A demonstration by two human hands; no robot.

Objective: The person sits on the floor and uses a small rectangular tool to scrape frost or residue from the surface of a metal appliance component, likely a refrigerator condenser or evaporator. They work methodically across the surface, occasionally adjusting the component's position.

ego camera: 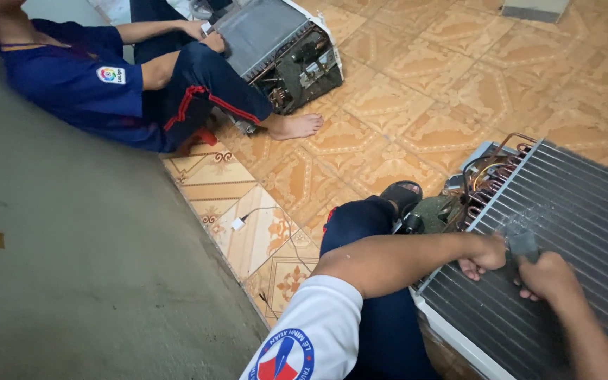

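Note:
An air-conditioner unit [459, 338] with a dark finned coil [571, 204] lies across my lap at the lower right. My left hand [485, 257] rests on the fins with its fingers curled. My right hand [547, 274] is closed around a small grey tool [523, 245], pressed to the fins right beside the left hand. Copper pipes [490, 165] loop at the unit's far end.
Another person in dark blue clothes [72, 77] sits on the patterned tile floor [402, 98] at the upper left, with both hands on a second opened unit [283, 49]. A grey wall or slab [72, 267] fills the left. A thin cable with a white plug [238, 224] lies on the tiles.

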